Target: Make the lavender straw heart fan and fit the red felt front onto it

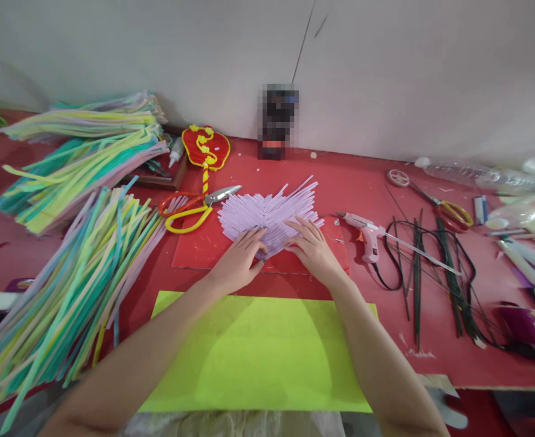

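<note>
Lavender pipe cleaners laid side by side form a leaf-like fan shape (267, 212) with a central seam, lying on a red board (195, 255). My left hand (240, 255) rests on its lower left edge, fingers stretched over the strands and thumb apart. On the lower right part lies my right hand (310, 246), its fingers spread flat. Both hands press on the piece without gripping it. Near its left side are scissors (195, 212) with red and yellow handles. To the right lies a pink hot glue gun (363, 233) with a clear glue stick in it.
Bundles of pastel pipe cleaners (80, 285) fill the left side. A lime green sheet (258, 352) lies in front. Farther back is a red and yellow fan ornament (206, 149). Dark green stems (417, 279), a black cord and yellow-handled scissors (454, 212) lie right.
</note>
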`<action>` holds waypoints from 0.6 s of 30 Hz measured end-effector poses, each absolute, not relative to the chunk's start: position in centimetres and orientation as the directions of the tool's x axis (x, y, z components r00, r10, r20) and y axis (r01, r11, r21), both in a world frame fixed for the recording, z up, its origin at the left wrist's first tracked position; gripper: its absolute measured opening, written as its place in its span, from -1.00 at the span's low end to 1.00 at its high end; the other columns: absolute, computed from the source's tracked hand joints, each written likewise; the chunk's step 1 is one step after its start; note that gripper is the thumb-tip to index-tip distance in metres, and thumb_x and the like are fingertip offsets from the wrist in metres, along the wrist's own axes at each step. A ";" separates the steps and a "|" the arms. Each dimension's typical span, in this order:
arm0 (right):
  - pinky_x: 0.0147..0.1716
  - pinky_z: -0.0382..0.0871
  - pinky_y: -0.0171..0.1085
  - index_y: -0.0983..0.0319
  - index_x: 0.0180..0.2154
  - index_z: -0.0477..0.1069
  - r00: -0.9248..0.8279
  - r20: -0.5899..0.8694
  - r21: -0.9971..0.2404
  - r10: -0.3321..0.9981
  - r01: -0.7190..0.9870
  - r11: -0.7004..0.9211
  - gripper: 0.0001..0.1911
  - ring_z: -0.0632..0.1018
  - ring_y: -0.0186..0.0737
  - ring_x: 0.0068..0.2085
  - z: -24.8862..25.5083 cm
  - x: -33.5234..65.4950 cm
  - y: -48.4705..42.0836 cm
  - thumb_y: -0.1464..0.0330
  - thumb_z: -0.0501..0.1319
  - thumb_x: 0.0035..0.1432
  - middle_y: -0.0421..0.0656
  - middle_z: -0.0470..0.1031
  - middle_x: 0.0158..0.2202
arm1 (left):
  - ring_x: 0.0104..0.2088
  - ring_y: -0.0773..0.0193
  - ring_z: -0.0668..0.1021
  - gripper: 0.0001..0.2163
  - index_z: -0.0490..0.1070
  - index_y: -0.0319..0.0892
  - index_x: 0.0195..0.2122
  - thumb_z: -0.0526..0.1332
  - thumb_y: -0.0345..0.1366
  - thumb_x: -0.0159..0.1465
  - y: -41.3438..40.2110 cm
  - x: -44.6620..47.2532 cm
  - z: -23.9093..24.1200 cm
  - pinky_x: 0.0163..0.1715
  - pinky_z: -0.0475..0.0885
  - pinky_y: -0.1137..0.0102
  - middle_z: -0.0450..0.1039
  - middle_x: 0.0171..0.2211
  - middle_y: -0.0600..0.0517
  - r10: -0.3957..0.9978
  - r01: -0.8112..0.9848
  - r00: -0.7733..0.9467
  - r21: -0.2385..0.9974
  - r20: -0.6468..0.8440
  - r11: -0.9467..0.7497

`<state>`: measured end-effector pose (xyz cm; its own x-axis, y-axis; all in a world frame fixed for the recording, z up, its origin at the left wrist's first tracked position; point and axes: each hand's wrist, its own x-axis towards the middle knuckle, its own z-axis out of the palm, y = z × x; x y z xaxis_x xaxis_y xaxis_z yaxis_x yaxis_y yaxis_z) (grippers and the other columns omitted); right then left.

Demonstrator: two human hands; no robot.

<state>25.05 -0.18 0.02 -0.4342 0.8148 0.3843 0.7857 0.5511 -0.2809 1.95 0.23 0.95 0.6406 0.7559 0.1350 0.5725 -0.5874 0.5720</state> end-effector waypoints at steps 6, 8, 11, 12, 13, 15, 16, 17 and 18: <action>0.22 0.13 0.09 0.17 -0.26 0.43 -0.455 0.388 -0.256 0.801 0.782 0.568 -0.83 0.22 -0.09 0.27 -0.1 24.8 -0.3 0.34 0.07 0.27 -0.13 0.35 0.15 | 0.31 0.12 0.09 -0.90 0.27 -0.16 -0.22 0.11 -0.42 0.23 0.2 2.0 1.0 0.28 0.08 0.09 0.12 0.27 -0.13 0.756 0.576 0.641 0.569 0.131 -0.587; 0.23 0.13 0.09 0.17 -0.27 0.43 -0.453 0.391 -0.260 0.801 0.781 0.568 -0.83 0.22 -0.09 0.27 -0.1 24.8 -0.3 0.33 0.07 0.27 -0.13 0.36 0.15 | 0.32 0.12 0.09 -0.89 0.27 -0.16 -0.22 0.11 -0.43 0.23 0.2 2.0 0.9 0.28 0.08 0.09 0.13 0.26 -0.12 0.757 0.569 0.639 0.577 0.138 -0.586; 0.23 0.11 0.10 0.16 -0.25 0.43 -0.463 0.380 -0.258 0.801 0.778 0.573 -0.83 0.21 -0.09 0.27 -0.1 24.8 -0.3 0.33 0.07 0.27 -0.14 0.34 0.16 | 0.32 0.13 0.09 -0.88 0.27 -0.15 -0.21 0.11 -0.43 0.23 0.2 2.0 0.9 0.28 0.09 0.09 0.11 0.27 -0.11 0.755 0.562 0.638 0.580 0.150 -0.590; 0.24 0.10 0.10 0.16 -0.25 0.43 -0.467 0.375 -0.255 0.801 0.778 0.574 -0.83 0.20 -0.09 0.28 -0.1 24.8 -0.3 0.33 0.07 0.27 -0.14 0.34 0.17 | 0.31 0.14 0.09 -0.88 0.27 -0.15 -0.21 0.11 -0.44 0.23 0.2 2.0 0.9 0.27 0.09 0.09 0.11 0.27 -0.11 0.755 0.561 0.639 0.580 0.152 -0.591; 0.24 0.10 0.10 0.16 -0.26 0.43 -0.470 0.372 -0.253 0.800 0.778 0.575 -0.83 0.20 -0.09 0.28 -0.1 24.8 -0.3 0.34 0.07 0.27 -0.15 0.33 0.17 | 0.31 0.14 0.10 -0.88 0.27 -0.14 -0.21 0.11 -0.44 0.23 0.2 2.0 0.9 0.27 0.09 0.08 0.11 0.27 -0.10 0.755 0.561 0.638 0.581 0.151 -0.590; 0.24 0.11 0.09 0.17 -0.27 0.43 -0.471 0.370 -0.253 0.801 0.779 0.574 -0.83 0.20 -0.10 0.28 -0.1 24.8 -0.3 0.34 0.06 0.27 -0.14 0.33 0.17 | 0.31 0.13 0.11 -0.89 0.27 -0.15 -0.22 0.11 -0.44 0.23 0.2 2.0 1.0 0.27 0.10 0.08 0.12 0.26 -0.11 0.758 0.562 0.636 0.587 0.145 -0.583; 0.24 0.12 0.08 0.17 -0.27 0.43 -0.469 0.372 -0.255 0.801 0.778 0.574 -0.83 0.20 -0.10 0.28 -0.1 24.8 -0.3 0.34 0.07 0.27 -0.14 0.34 0.16 | 0.31 0.12 0.11 -0.89 0.28 -0.15 -0.23 0.11 -0.44 0.23 0.2 2.0 1.1 0.27 0.10 0.08 0.12 0.26 -0.12 0.759 0.563 0.635 0.588 0.141 -0.581; 0.23 0.12 0.08 0.17 -0.27 0.43 -0.468 0.375 -0.257 0.800 0.777 0.575 -0.83 0.20 -0.09 0.28 -0.1 24.7 -0.3 0.34 0.08 0.27 -0.13 0.34 0.16 | 0.31 0.12 0.11 -0.90 0.28 -0.16 -0.23 0.11 -0.43 0.23 0.2 2.0 1.1 0.27 0.10 0.08 0.12 0.26 -0.13 0.759 0.565 0.636 0.587 0.138 -0.580; 0.23 0.13 0.07 0.17 -0.26 0.44 -0.468 0.380 -0.257 0.798 0.775 0.577 -0.84 0.20 -0.09 0.28 -0.1 24.7 -0.3 0.34 0.08 0.26 -0.13 0.34 0.16 | 0.31 0.11 0.10 -0.90 0.28 -0.17 -0.23 0.11 -0.43 0.24 0.2 2.1 1.2 0.27 0.10 0.09 0.12 0.27 -0.13 0.758 0.567 0.638 0.583 0.137 -0.582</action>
